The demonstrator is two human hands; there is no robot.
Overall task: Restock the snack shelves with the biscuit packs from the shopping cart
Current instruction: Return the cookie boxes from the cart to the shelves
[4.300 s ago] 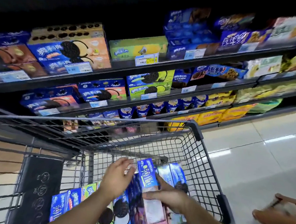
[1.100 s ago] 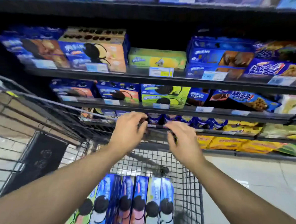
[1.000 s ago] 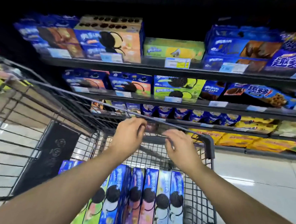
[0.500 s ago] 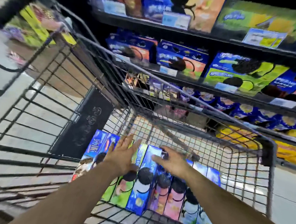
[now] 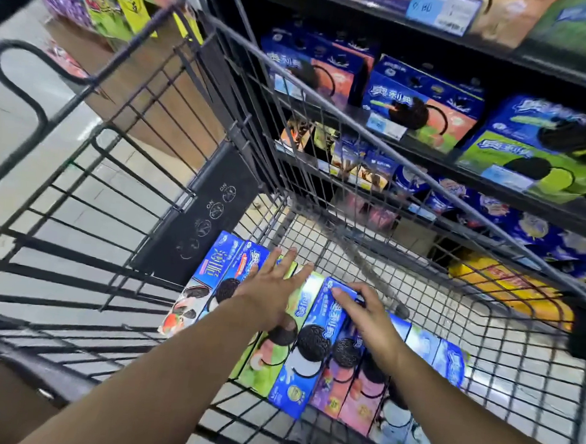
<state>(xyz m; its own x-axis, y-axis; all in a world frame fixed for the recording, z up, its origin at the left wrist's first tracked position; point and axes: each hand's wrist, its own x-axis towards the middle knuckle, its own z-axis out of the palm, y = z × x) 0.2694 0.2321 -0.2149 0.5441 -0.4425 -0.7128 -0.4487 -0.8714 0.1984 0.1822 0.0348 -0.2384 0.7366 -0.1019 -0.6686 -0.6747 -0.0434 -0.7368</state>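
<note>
Your left hand [image 5: 270, 289] rests flat, fingers straight, on the green pack [image 5: 269, 368]; your right hand [image 5: 368, 315] grips the blue 奥利奥 pack [image 5: 305, 370], mid-cart [image 5: 209, 213].

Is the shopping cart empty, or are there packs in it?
Not empty: a row of biscuit packs lies side by side on the cart floor.

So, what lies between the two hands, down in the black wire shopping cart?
In the head view, between the left hand and right hand lies a pale green biscuit pack, beside the dark blue biscuit pack that the right hand touches.
</note>
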